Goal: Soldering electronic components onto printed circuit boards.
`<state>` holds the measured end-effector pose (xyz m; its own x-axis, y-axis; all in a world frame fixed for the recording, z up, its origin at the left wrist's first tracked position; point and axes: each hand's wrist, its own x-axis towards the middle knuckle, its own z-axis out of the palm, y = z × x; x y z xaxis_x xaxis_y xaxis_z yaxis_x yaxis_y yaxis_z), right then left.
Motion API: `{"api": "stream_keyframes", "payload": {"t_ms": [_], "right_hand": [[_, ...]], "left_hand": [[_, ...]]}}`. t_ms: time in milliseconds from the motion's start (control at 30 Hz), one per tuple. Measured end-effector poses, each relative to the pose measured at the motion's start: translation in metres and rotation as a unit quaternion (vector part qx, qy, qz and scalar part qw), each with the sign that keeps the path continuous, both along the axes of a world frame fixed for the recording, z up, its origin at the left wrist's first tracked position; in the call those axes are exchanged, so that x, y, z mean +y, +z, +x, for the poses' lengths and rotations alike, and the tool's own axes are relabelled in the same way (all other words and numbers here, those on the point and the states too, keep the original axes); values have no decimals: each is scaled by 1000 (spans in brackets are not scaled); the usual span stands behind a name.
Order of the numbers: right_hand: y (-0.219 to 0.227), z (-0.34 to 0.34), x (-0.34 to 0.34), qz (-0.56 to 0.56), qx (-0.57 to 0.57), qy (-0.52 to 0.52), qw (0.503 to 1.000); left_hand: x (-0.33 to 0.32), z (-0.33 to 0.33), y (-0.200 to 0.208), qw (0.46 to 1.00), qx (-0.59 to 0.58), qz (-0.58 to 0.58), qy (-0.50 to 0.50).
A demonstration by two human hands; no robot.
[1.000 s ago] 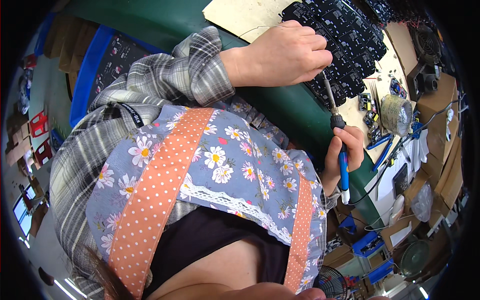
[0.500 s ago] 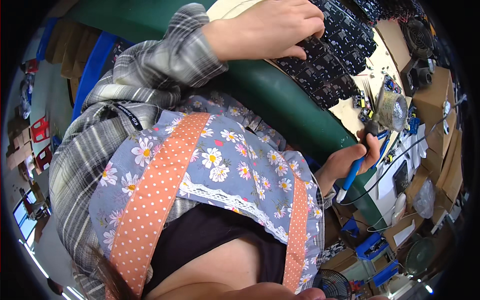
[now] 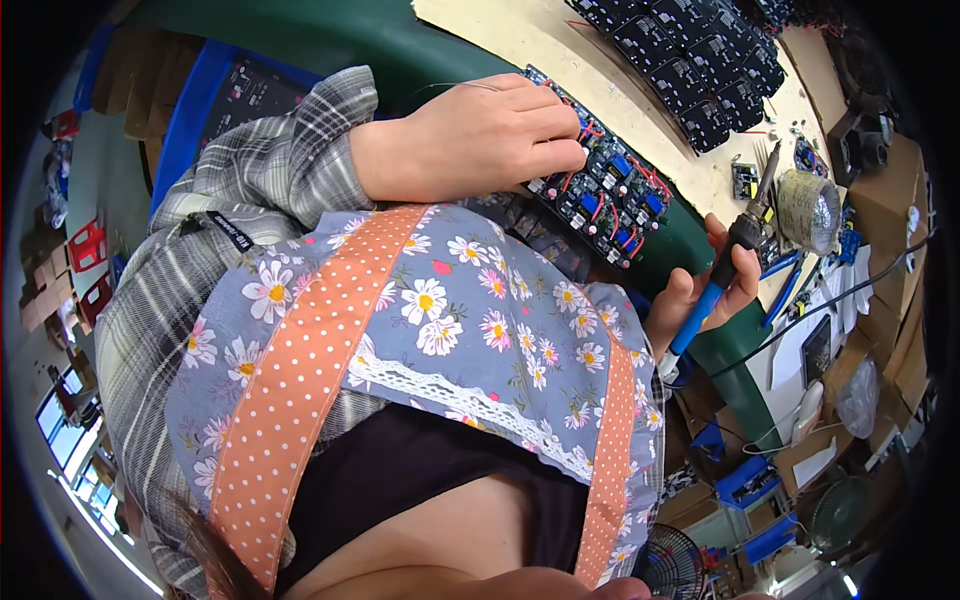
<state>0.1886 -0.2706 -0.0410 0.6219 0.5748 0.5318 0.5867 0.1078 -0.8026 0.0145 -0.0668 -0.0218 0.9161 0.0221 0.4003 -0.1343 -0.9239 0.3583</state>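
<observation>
My left hand is closed on the edge of a circuit board panel. The panel is tilted at the near edge of the green bench, and its side with blue parts and red wires faces up. In my right hand is a soldering iron with a blue handle, its tip pointing away from me. The tip is apart from the panel, close to a silvery wrapped roll. More black board panels lie on a beige sheet.
Small loose circuit modules sit near the iron's tip. A dark cable crosses the right side over papers. Cardboard boxes stand at the far right. On the left is a blue-edged tray holding a dark board.
My left hand has moved toward me and now holds a panel with its wired side up. The remaining black panels now show farther off. The soldering iron stays in my right hand.
</observation>
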Motion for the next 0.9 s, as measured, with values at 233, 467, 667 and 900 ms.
{"api": "stream_keyframes", "payload": {"t_ms": [233,467,667,900], "right_hand": [[3,1,-2,-64,-54,8,996],[2,-4,5,25,-33,31,999],[0,-8,3,-2,-10,20,1000],[-2,-10,-1,1,5,20,1000]], "left_hand": [[5,7,12,997,-78,11,-13],[7,19,18,995,-98,27,-4],[7,15,12,994,-111,7,-7],[4,15,10,994,-105,-25,-12]]}}
